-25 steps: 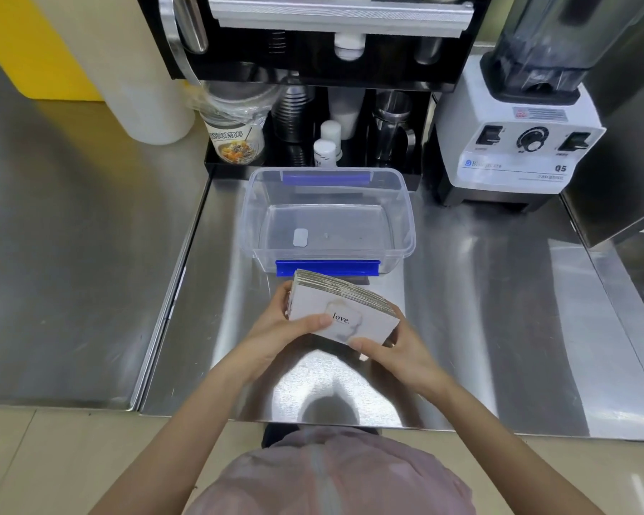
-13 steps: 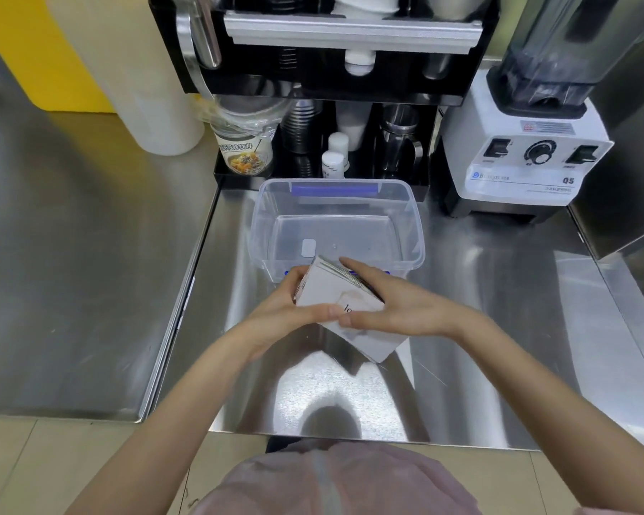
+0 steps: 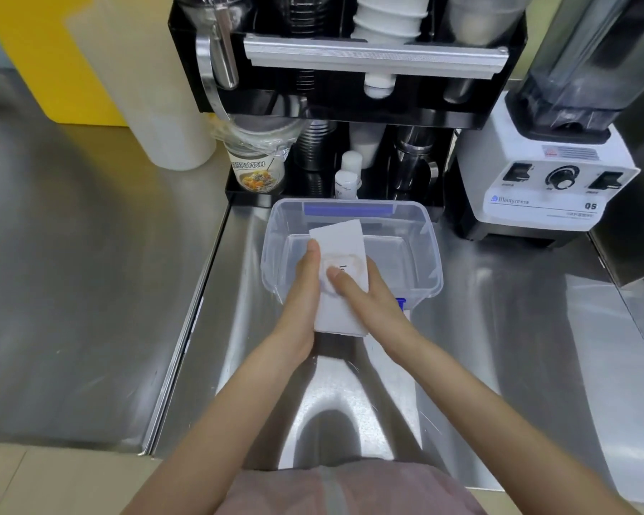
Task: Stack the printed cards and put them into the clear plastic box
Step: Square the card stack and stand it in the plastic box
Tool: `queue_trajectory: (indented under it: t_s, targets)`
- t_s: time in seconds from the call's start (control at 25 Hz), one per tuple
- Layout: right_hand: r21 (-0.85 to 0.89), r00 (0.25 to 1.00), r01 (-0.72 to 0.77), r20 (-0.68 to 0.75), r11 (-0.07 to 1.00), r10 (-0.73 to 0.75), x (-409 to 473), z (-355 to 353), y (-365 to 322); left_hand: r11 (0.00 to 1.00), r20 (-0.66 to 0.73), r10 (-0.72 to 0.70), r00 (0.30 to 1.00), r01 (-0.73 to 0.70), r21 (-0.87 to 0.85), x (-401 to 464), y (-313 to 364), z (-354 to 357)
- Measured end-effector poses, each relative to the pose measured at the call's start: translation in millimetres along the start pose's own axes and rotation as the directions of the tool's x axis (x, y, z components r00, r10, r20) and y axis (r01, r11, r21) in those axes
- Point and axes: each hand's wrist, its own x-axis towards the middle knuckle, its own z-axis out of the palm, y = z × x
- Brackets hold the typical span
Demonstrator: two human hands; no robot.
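A stack of white printed cards (image 3: 341, 239) hangs over the near half of the clear plastic box (image 3: 421, 224), its far end above the box's inside. The top card shows a round print with dark lettering. My left hand (image 3: 303, 291) grips the stack's left edge, thumb on top. My right hand (image 3: 369, 295) holds the right edge with fingers laid across the print. The box stands open on the steel counter, with blue clips at its far and near rims. The near rim is partly hidden by my hands.
A black cup-dispenser rack (image 3: 350, 68) stands just behind the box. A white blender (image 3: 551, 187) sits to the right, a white roll (image 3: 157, 105) and a printed cup (image 3: 257, 169) to the left. A counter seam (image 3: 198, 299) runs left of the box.
Both hands carried the card stack forward from in front of the box to over its near half. The stack turned from slanted to lengthwise, and flattened.
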Motion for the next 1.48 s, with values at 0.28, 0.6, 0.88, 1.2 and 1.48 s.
queue_trajectory:
  t_s: [0.28,0.6,0.88,1.2,1.48]
  targets:
    - [-0.018,1.0,0.014,0.024,1.0,-0.014,26,0,-17,0.983,-0.005,0.001,1.0,0.0,0.182,22,27,-1]
    - [0.178,0.967,-0.245,-0.032,0.953,0.254,89,5,-19,0.777,-0.164,0.29,0.943,-0.132,0.615,74,60,-50]
    - [-0.007,0.928,-0.37,-0.059,0.929,0.369,128,37,9,0.873,-0.203,0.184,0.962,-0.065,0.483,96,30,-66]
    - [-0.125,0.929,-0.37,-0.07,0.921,0.364,139,57,20,0.888,-0.209,0.215,0.954,-0.102,0.449,96,24,-64]
    - [-0.205,0.92,-0.382,0.006,0.901,0.392,142,46,16,0.88,-0.189,0.231,0.954,-0.122,0.458,96,24,-65]
